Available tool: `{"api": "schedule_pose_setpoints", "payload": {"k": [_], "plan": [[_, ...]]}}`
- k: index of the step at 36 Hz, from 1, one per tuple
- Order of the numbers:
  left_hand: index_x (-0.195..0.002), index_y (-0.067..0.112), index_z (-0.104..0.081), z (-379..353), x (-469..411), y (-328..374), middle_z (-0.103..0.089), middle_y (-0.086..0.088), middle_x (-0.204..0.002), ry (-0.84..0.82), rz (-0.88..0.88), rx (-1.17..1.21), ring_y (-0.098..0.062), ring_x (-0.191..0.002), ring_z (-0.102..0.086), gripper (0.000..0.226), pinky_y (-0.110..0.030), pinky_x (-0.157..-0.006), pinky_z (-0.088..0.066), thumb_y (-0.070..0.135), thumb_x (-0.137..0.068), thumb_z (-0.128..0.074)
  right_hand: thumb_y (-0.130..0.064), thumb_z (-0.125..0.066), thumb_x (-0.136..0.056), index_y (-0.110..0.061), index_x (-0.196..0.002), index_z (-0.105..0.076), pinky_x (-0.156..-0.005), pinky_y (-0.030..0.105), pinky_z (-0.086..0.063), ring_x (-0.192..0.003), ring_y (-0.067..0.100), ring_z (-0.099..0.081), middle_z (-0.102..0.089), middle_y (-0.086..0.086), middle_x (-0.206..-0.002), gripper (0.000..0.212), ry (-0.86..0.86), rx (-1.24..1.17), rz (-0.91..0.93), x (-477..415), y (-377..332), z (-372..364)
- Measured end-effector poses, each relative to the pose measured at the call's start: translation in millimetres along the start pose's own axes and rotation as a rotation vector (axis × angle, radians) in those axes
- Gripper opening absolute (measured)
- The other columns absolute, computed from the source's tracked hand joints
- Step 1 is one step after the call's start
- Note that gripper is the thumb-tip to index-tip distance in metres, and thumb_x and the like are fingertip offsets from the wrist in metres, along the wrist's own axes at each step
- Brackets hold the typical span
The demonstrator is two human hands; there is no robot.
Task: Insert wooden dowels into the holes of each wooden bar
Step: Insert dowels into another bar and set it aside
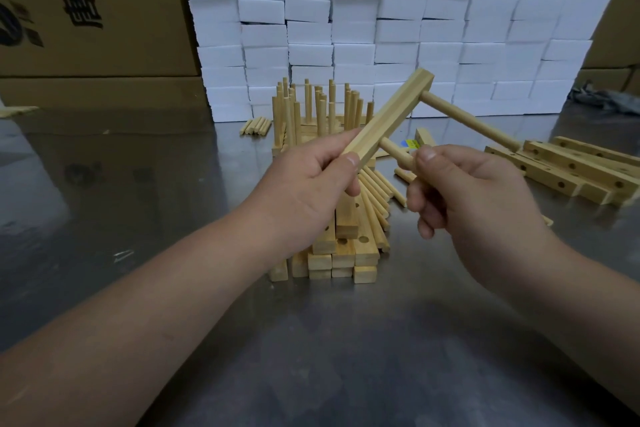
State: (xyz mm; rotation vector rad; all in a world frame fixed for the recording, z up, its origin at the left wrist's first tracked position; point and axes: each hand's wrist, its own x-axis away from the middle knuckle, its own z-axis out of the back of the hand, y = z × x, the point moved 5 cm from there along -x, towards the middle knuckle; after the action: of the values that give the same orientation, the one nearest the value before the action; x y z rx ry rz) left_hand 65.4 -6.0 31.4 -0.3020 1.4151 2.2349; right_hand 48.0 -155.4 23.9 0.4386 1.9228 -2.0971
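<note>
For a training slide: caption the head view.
Left hand holds a wooden bar with one dowel; right hand pinches a second dowel against it.

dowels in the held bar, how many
2: one round wooden dowel at the far end of the square wooden bar, one near the left hand, pinched by the right hand.

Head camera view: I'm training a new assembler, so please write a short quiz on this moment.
1. True or false: the left hand holds the wooden bar.
2. How many dowels meet that bar?
3. The right hand pinches: A the near dowel; B a screwdriver; C nothing.
Key: 1 true; 2 two, the near one and the far dowel; 3 A.
</note>
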Motion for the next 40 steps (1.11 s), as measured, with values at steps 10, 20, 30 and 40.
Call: {"api": "schedule_pose_setpoints", "payload": {"k": [10,20,30,40], "plan": [[-0.087,0.038,-0.06,6,-4,-5,-0.056,0.013,-0.057,0.12,0.116,0.202,-0.004,-0.047,-0.043,0.032,-0.014,-0.044,-0.038,0.021,-0.099,-0.036,-0.015,-0.045,-0.094,-0.012,-0.093,-0.061,-0.042,0.021,-0.043,-0.042,0.01,-0.043,-0.057,-0.001,-0.055,0.016,-0.076,-0.208,-0.069,-2,-1,-4],[-0.097,0.029,-0.06,7,-6,-12,-0.063,0.01,-0.063,0.114,0.164,0.307,-0.005,-0.043,-0.043,0.028,-0.015,-0.04,-0.036,0.021,-0.1,-0.034,-0.012,-0.049,-0.091,-0.025,-0.09,-0.063,-0.041,0.019,-0.034,-0.044,0.003,-0.037,-0.042,-0.009,-0.048,0.019,-0.029,-0.067,-0.021,-5,-1,5],[-0.095,0.008,-0.063,4,-9,-19,-0.069,-0.009,-0.081,0.105,0.256,0.598,-0.009,-0.05,-0.052,0.021,-0.019,-0.041,-0.04,0.014,-0.097,-0.044,-0.022,-0.056,-0.086,-0.049,-0.083,-0.061,-0.043,0.015,-0.036,-0.048,0.002,-0.043,-0.054,-0.009,-0.058,0.028,-0.16,0.297,0.138,4,-3,-7],[-0.092,0.007,-0.066,-5,-8,-16,-0.071,-0.004,-0.079,0.069,0.282,0.67,-0.009,-0.068,-0.067,0.028,-0.021,-0.059,-0.053,0.018,-0.099,-0.041,-0.027,-0.055,-0.084,-0.055,-0.083,-0.056,-0.046,0.002,-0.034,-0.05,-0.008,-0.05,-0.057,-0.026,-0.054,0.028,-0.187,0.381,0.222,11,-8,-14]]}}
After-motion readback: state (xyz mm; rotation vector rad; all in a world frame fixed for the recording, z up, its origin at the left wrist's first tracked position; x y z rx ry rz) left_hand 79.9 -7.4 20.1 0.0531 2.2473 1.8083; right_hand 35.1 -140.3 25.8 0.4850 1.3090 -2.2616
